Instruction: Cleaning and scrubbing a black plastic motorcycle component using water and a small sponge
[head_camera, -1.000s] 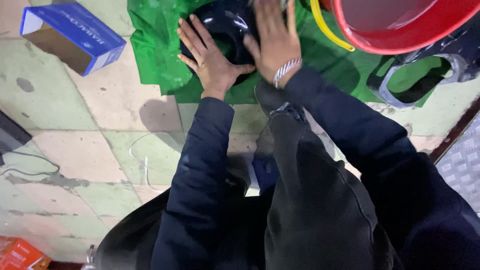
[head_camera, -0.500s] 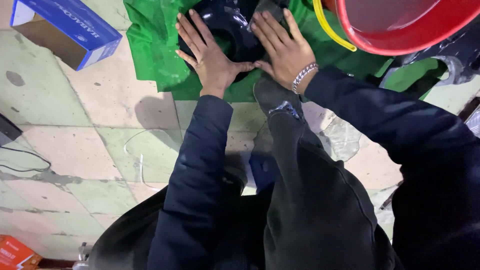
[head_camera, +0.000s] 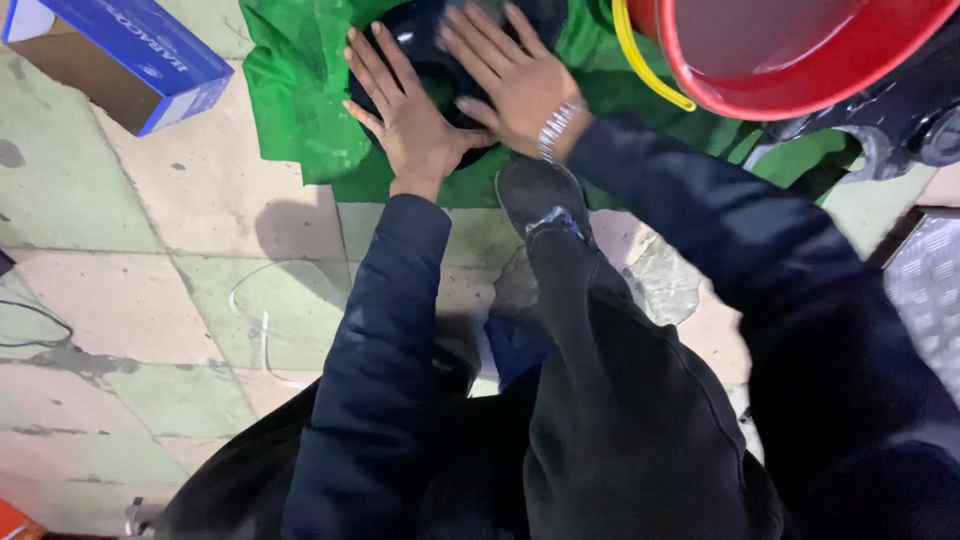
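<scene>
A glossy black rounded object (head_camera: 430, 45) lies on a green plastic sheet (head_camera: 290, 110) spread on the floor. My left hand (head_camera: 405, 115) lies flat on its left side with the fingers spread. My right hand (head_camera: 510, 75), with a metal bracelet at the wrist, presses flat on its right side, fingers apart. Both hands touch the object without gripping it. Much of the object is hidden under my hands. My dark shoe (head_camera: 540, 195) rests at the sheet's near edge.
A red plastic basin (head_camera: 800, 60) stands at the top right beside a yellow hose (head_camera: 640, 60). A blue cardboard box (head_camera: 120, 60) lies open at the top left. A black cable (head_camera: 35, 325) runs along the left. A ribbed metal plate (head_camera: 925, 290) is at the right edge.
Both hands have slid a little over the black object, the right one moving left and lower. The view has shifted slightly.
</scene>
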